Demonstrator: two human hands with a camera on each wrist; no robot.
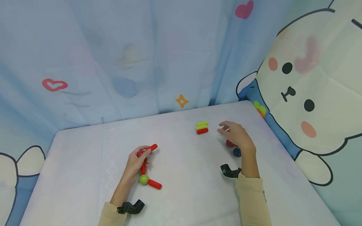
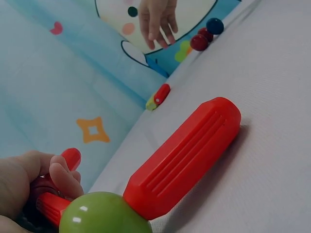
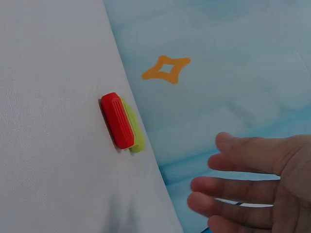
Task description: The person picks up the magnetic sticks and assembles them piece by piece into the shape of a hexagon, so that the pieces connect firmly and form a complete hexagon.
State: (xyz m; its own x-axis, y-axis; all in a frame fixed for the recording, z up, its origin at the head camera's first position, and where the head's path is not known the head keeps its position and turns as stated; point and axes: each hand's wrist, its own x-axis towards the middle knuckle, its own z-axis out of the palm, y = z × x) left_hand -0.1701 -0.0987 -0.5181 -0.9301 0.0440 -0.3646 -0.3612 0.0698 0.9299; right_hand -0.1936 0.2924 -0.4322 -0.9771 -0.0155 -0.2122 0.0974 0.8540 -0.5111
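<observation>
bg is a blue curtain (image 1: 169,31) w/ a big cartoon bear (image 1: 333,81) on the right, white-covered bench (image 1: 85,157) in front.

L to R: well in from the bench's left edge, the left hand (image 1: 135,161) has its fingers curled round a red ball (image 1: 140,153) w/ a red rod (image 1: 153,147) poking out to the right. A second red rod (image 1: 143,169) runs toward the near side to a green ball (image 1: 144,180), & a third red rod (image 1: 155,184) angles off that, rightward. IMO the step rn is steadying that joint, so pinch right at the ball, not a rod tip, & don't let the green end twist. Can't tell if the rods are fully seated, fingers block it.

Right hand (image 1: 237,135) is empty, fingers loosely spread, nearer the right edge. FWIW best to come in low & take one loose rod by its middle so the others don't roll.

Counts:
- built bit: 3 red rods, 1 red ball, 1 green
- near the far edge, right of middle: 2 yellow-green rods (image 1: 202,123), 1 loose red rod (image 1: 202,131), side by side
- toward the right edge, by the right forearm: 2 loose red balls (image 2: 199,42) (left wrist view), 1 blue ball (image 1: 237,152)
</observation>
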